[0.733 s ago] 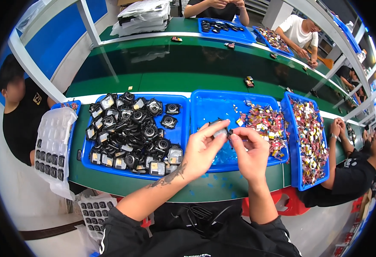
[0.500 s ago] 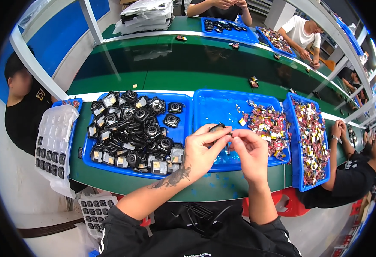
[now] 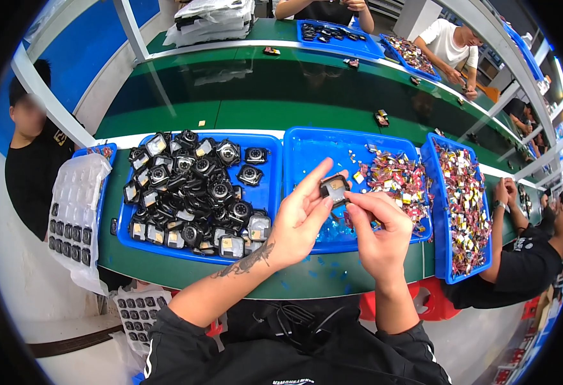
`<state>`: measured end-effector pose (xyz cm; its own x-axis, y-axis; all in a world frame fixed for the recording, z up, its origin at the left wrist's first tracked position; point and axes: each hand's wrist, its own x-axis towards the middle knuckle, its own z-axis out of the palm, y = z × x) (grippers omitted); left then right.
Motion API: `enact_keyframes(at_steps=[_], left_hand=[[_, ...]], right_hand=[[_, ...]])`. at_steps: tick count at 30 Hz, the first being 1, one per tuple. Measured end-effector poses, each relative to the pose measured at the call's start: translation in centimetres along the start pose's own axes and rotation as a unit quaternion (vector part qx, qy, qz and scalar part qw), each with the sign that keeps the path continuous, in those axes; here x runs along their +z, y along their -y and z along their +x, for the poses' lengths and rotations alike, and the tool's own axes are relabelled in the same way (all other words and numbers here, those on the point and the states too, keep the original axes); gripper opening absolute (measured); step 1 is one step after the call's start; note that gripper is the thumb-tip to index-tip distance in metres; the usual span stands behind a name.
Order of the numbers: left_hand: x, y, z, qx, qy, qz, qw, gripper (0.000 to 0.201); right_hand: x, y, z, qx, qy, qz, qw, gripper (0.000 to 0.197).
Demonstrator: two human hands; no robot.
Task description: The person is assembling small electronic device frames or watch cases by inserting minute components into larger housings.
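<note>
My left hand [image 3: 300,218] grips a black square smartwatch case [image 3: 335,188] between thumb and fingers, its grey inner face with a tan patch turned up. At the case's lower right edge, the thumb and fingertips of my right hand [image 3: 384,224] are pinched together; what they hold, if anything, is too small to make out. Both hands are above a blue tray [image 3: 307,138] with a heap of small red, yellow and white parts [image 3: 400,186] on its right side. To the left, another blue tray [image 3: 270,192] holds a large pile of black watch cases [image 3: 195,186].
A narrow blue bin [image 3: 445,250] full of similar small parts stands at the right. White blister trays [image 3: 79,199] with black pieces hang over the left table end. Beyond runs a green conveyor belt [image 3: 262,96] with scattered parts. Co-workers sit opposite and at both sides.
The watch case has been turned so its inner face shows. My left fingers have spread more, and my right hand has moved slightly right and down. The whole view has shifted a little.
</note>
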<state>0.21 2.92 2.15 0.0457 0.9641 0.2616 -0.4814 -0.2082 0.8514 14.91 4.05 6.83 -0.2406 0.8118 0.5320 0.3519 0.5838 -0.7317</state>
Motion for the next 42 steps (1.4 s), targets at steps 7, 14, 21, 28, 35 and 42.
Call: enact_keyframes(at_steps=[7,14,21,28,35,42], left_hand=[[0.3,-0.6,-0.2,-0.041,0.061,-0.037,0.997,0.048],[0.2,-0.7,-0.4,-0.042,0.063,-0.036,0.996,0.048],[0.1,-0.4,-0.4,-0.028,0.071,0.0,0.997,0.049],[0.2,-0.4,-0.5,-0.019,0.072,-0.007,0.997,0.049],[0.5,-0.6,-0.6,-0.023,0.076,-0.014,0.997,0.049],[0.7,-1.2,-0.7,-0.071,0.052,-0.086,0.992,0.046]], right_hand=[[0.4,0.8,0.3,0.073,-0.002,0.004,0.997,0.009],[0.3,0.9,0.7,0.082,0.013,0.018,0.996,0.008],[0.4,0.5,0.9,0.085,0.014,0.045,0.995,0.008],[0.3,0.6,1.1,0.1,0.03,0.059,0.993,0.006],[-0.1,0.9,1.4,0.053,0.021,-0.023,0.998,0.009],[0.0,0.2,1.6,0.05,0.01,-0.057,0.997,0.023]])
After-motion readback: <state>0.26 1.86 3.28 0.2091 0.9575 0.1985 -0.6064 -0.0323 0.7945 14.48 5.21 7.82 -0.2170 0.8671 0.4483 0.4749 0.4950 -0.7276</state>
